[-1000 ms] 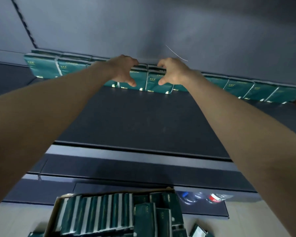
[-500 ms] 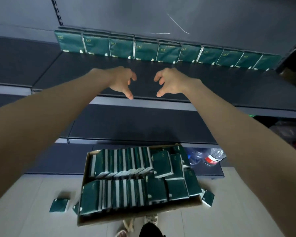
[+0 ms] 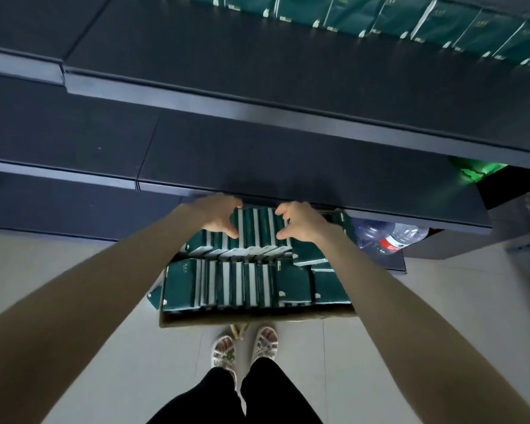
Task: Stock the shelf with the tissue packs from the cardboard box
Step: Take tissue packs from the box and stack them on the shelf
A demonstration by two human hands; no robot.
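Bracketing tissue packs (image 3: 257,228) at 12 o'clock in the cardboard box (image 3: 257,320): left hand (image 3: 218,215), right hand (image 3: 303,223), fingers curled; grip cannot be told.

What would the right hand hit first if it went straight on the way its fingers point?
The right hand would meet the back row of tissue packs in the cardboard box first; depth is unclear, so it may already touch them.

Dimly lit room, pale tiled floor (image 3: 62,289) with faint grout lines, dark blue-grey shelving (image 3: 257,71) in stepped tiers filling the upper half, clear plastic bottle (image 3: 393,240) with a red label lying under the lowest tier at right, green glow (image 3: 475,172) above it
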